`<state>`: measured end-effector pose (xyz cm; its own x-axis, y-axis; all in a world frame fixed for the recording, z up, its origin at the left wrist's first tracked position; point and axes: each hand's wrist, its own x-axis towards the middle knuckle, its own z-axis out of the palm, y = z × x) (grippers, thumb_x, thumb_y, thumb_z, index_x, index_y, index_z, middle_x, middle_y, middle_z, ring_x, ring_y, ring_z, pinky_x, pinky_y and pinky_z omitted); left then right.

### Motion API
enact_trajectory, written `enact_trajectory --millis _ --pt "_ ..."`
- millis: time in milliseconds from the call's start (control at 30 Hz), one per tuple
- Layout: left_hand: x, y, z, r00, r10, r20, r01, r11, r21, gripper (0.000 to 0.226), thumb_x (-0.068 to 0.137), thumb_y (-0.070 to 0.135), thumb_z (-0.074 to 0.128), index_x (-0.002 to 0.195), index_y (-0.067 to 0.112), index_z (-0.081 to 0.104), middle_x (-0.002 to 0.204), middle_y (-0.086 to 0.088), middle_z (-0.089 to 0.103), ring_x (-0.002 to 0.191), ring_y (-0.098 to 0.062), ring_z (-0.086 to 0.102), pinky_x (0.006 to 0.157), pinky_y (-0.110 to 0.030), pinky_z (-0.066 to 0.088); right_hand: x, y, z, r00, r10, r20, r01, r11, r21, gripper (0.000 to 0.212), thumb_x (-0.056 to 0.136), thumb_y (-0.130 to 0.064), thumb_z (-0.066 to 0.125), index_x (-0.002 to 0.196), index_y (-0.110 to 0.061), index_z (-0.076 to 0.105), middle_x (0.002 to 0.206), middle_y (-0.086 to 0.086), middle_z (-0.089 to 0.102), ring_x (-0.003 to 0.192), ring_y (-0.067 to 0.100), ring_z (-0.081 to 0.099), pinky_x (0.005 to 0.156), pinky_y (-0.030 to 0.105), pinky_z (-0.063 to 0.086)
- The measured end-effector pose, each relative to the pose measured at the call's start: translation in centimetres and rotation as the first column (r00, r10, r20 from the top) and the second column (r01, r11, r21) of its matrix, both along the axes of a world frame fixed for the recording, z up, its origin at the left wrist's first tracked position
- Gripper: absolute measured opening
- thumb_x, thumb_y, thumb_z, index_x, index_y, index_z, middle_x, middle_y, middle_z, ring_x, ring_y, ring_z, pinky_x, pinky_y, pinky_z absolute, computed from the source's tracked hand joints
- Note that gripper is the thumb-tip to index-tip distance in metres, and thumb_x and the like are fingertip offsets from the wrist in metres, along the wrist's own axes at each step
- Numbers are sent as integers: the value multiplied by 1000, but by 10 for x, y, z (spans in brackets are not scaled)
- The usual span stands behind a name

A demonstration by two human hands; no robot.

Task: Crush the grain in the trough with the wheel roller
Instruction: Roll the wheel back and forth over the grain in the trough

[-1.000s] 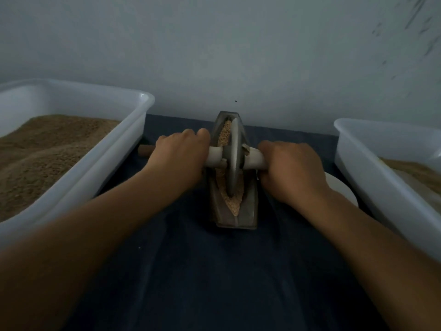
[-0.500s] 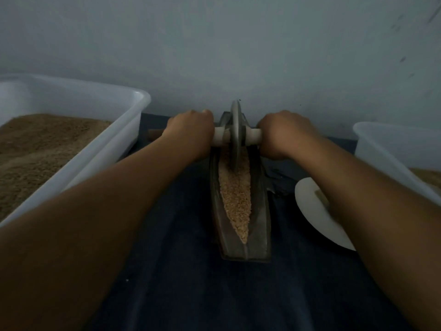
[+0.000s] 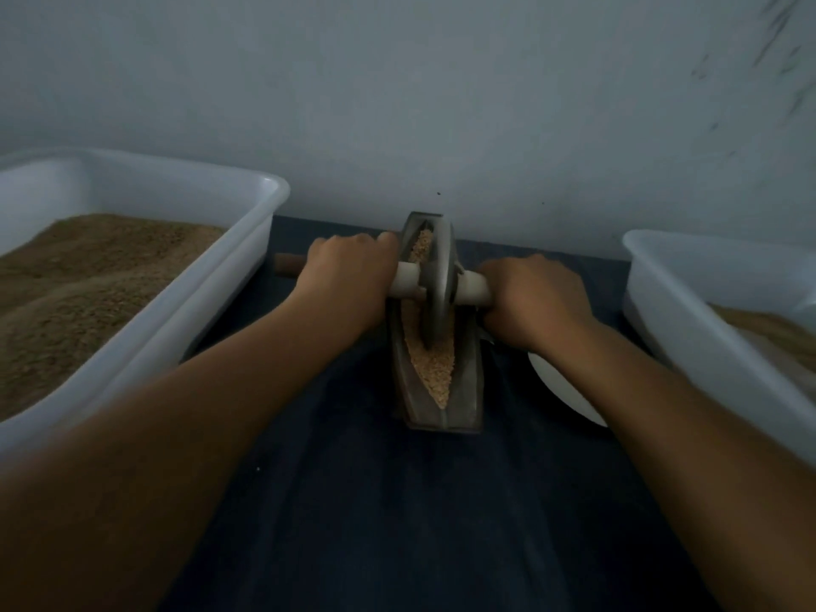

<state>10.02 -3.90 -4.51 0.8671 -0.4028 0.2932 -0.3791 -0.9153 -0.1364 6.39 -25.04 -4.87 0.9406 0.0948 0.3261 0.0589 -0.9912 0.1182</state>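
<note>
Two hands: both on the roller's axle, one each side of the wheel.
Left hand [image 3: 349, 282]: fingers curled round the axle left of the wheel; a brown end of the handle [image 3: 288, 265] sticks out past it.
Right hand [image 3: 536, 302]: fingers clenched round the axle on the right.
Roller [image 3: 437, 284]: grey wheel upright in the trough, sitting mid to far along it, rim down in the grain.
Trough [image 3: 435, 329]: narrow, boat-shaped, lying near-to-far on the dark cloth [image 3: 397, 501], far tip close to the wall.
Grain [image 3: 435, 375]: pale, filling the groove, showing near and far of the wheel.
Left tub [image 3: 247, 240]: white, heaped with brown grain.
Right tub [image 3: 689, 311]: white, contents dim, probably the same.
Plate [image 3: 561, 386]: white, just right of the trough, partly under the right forearm.
</note>
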Motion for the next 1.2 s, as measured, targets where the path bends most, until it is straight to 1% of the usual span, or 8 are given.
enact_trajectory --millis 133,300,567,767,867,967,1100,1200 --pt "-29 2 3 999 -8 38 7 1000 11 47 77 26 74 104 18 37 105 -6 57 90 -27 60 72 -38 36 -33 3 -3 998 41 53 -43 998 37 20 81 -40 66 98 -31 61 88 -2 66 80 25 61 59 30 31" --pt "-56 8 4 994 -21 110 21 1000 -2 45 79 24 73 102 20 34 103 -3 55 90 -24 60 74 -37 35 -61 5 -4 987 60 149 -72 994 78 16 78 -33 72 80 -33 56 72 -7 62 66 22 59 49 26 20" --pt "-45 9 0 998 1 64 1 1000 -23 48 78 25 73 92 23 26 99 -1 56 86 -22 59 72 -37 34 -44 8 -9 979 73 190 -66 997 -41 19 78 -35 69 88 -27 55 76 -5 61 65 22 57 50 29 15" --pt "-4 -7 9 1000 -18 0 18 1000 5 30 84 20 68 101 18 43 106 -6 58 94 -25 58 76 -37 33 1 -1 -10 997 -17 70 17 1000 8 21 79 -40 65 97 -31 59 84 -4 63 69 22 51 50 28 21" --pt "17 -11 13 998 -9 -64 8 1000 -8 25 87 16 65 108 13 52 109 -10 60 93 -27 58 79 -39 41 32 -4 -3 999 -47 -14 47 999 12 19 79 -39 63 96 -31 64 93 -2 65 72 23 53 52 26 28" --pt "36 -17 18 991 19 -130 -18 1000 11 29 87 13 65 113 8 53 111 -14 59 99 -33 59 85 -47 50 60 -9 4 992 -62 -114 58 998 -33 29 82 -43 63 104 -25 67 106 5 67 90 28 63 64 30 40" --pt "55 -21 23 981 53 -187 -38 996 85 44 81 18 73 117 6 52 115 -17 60 105 -35 59 82 -44 48 82 -7 17 959 -75 -275 65 997 -43 37 80 -43 68 109 -19 65 109 9 65 79 25 53 69 31 44" --pt "58 -20 24 978 57 -199 -32 991 127 50 77 22 77 118 7 53 113 -15 62 102 -34 61 80 -42 49 83 -4 22 950 -89 -299 79 996 -44 38 79 -42 69 110 -20 65 108 8 65 77 24 52 67 30 43"
